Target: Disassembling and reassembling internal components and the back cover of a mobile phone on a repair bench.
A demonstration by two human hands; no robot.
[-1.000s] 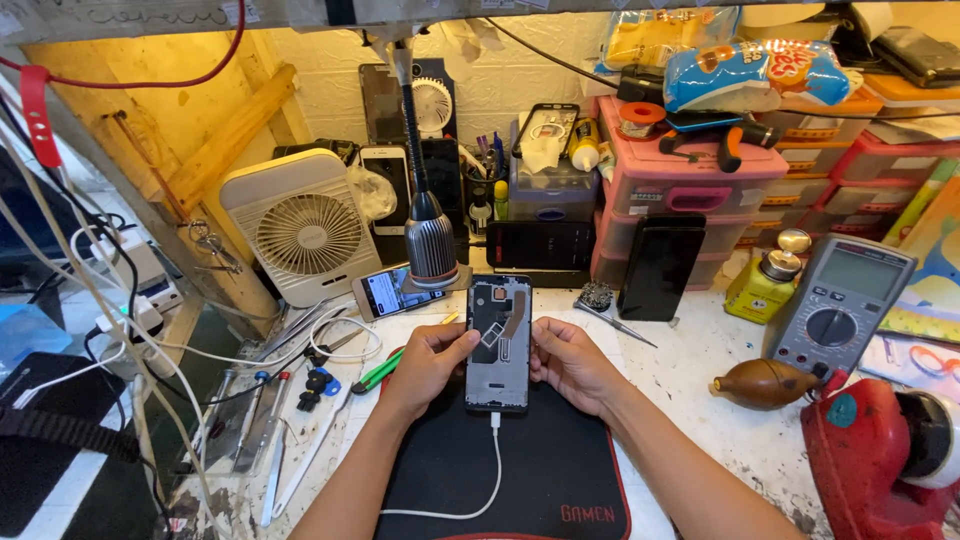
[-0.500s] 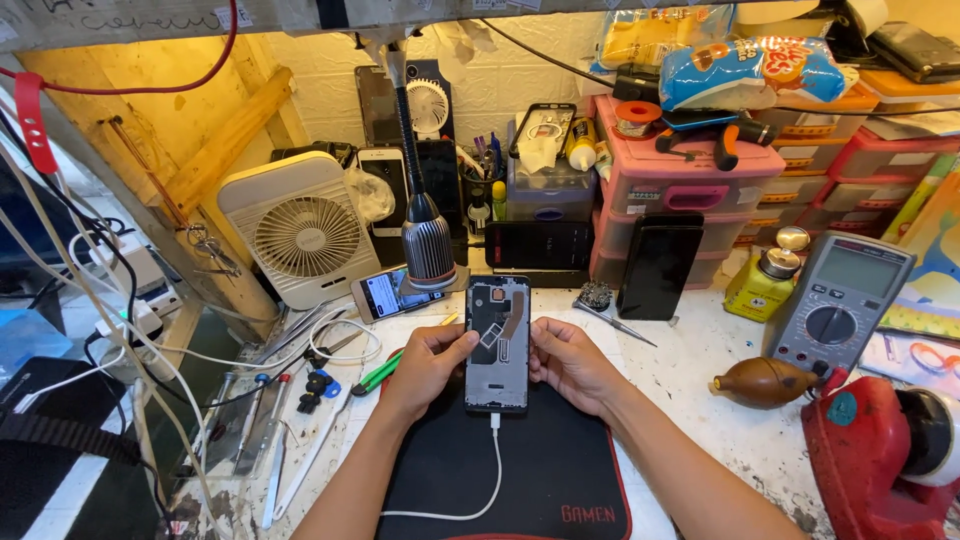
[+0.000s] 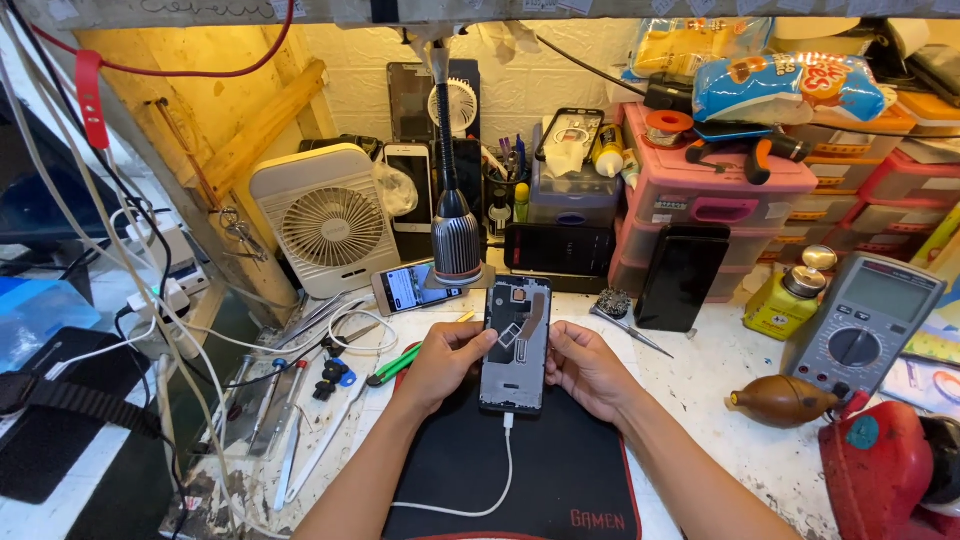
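1. Little has moved since the earlier frame: both hands still clasp the opened phone (image 3: 516, 345), its position unchanged.
2. Left hand (image 3: 447, 362) grips the phone's left edge; right hand (image 3: 583, 368) grips its right edge.
3. Phone rests above the black mat (image 3: 520, 480), white cable (image 3: 500, 470) plugged into its lower end.
4. Lamp (image 3: 457, 235) stands just behind the phone.

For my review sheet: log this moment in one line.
left hand: holds opened phone | right hand: steadies phone edge | white cable: plugged in | black mat: beneath
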